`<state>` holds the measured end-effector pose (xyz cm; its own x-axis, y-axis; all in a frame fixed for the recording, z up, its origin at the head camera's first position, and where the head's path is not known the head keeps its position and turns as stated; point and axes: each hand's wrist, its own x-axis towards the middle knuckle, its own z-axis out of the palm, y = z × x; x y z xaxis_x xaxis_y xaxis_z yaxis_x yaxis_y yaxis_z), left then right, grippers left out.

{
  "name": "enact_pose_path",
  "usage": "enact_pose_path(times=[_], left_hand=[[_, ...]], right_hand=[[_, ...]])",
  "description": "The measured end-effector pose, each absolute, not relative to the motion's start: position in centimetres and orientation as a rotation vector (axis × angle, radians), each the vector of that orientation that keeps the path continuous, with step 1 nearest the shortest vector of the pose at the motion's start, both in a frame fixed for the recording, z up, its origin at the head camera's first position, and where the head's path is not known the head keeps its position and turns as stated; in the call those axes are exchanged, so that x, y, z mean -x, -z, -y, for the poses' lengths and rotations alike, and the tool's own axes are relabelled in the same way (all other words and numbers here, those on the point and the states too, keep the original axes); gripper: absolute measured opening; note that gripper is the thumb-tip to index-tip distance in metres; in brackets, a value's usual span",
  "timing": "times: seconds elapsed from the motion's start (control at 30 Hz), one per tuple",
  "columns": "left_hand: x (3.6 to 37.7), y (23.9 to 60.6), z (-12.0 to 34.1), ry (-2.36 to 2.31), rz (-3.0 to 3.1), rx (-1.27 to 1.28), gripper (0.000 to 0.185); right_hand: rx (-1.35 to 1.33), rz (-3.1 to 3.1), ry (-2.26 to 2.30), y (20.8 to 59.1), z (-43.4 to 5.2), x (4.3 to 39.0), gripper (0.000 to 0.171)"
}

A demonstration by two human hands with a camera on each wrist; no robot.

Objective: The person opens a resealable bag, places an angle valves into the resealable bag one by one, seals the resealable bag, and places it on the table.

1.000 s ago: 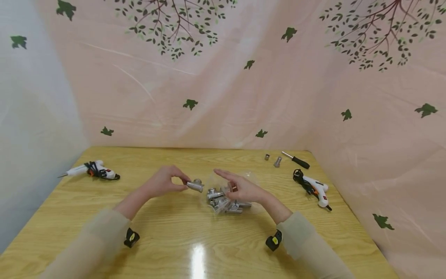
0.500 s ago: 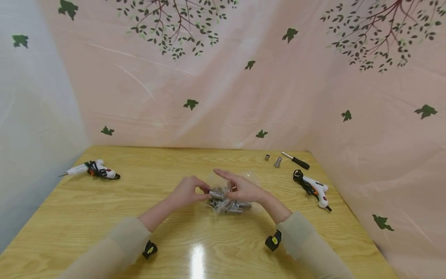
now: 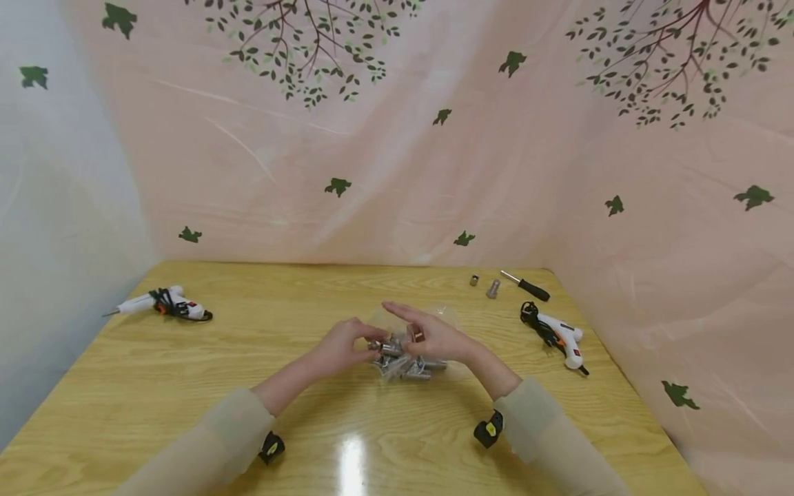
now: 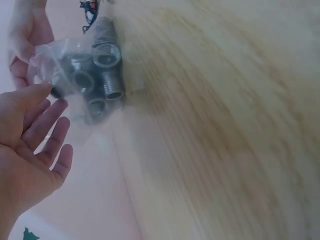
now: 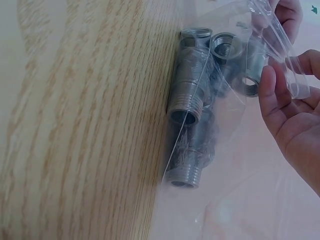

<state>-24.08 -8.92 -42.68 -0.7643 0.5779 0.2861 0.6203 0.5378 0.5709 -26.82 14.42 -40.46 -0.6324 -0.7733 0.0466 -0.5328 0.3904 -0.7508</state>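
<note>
A clear plastic zip bag (image 3: 442, 315) lies mid-table with several threaded metal pipe fittings (image 5: 186, 102) inside. My left hand (image 3: 340, 348) is at the bag's mouth and pinches a metal tee fitting (image 5: 255, 62) by its end. In the left wrist view, thumb and forefinger meet that fitting's dark end (image 4: 57, 90), while the other fingers of my left hand (image 4: 35, 145) spread loosely. From the other side my right hand (image 3: 437, 336) grips the bag's edge, its forefinger stretched out in the head view. Plastic partly covers the fittings.
One white glue gun (image 3: 180, 303) with a bundled black cord lies at the left, another glue gun (image 3: 561, 334) at the right. Behind the latter are a screwdriver (image 3: 527, 286), a small metal nut-like piece (image 3: 474, 280) and a metal fitting (image 3: 493, 288). A printed cloth (image 3: 279, 158) hangs behind the table.
My left hand has carried the tee fitting rightward from beside the bag and in at its mouth, among the other fittings. My right hand has stayed put on the bag.
</note>
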Motion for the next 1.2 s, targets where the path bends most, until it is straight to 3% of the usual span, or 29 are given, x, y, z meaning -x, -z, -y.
enact_pose_path(times=[0.37,0.6,1.0,1.2], left_hand=[[21.2,43.0,9.8,1.221,2.657,1.052,0.035],[20.1,43.8,8.6,1.353,2.740,1.006,0.013],[19.8,43.5,8.5,1.139,2.665,1.030,0.006],[19.8,43.3,8.5,1.081,2.691,1.065,0.007]], right_hand=[[1.112,-2.363,1.083,40.2,-14.1,26.4,0.076],[1.117,-2.340,1.131,40.5,-14.1,26.9,0.074],[0.996,-2.647,1.126,39.5,-12.5,28.0,0.040],[1.009,-2.702,1.027,39.0,-10.3,29.3,0.033]])
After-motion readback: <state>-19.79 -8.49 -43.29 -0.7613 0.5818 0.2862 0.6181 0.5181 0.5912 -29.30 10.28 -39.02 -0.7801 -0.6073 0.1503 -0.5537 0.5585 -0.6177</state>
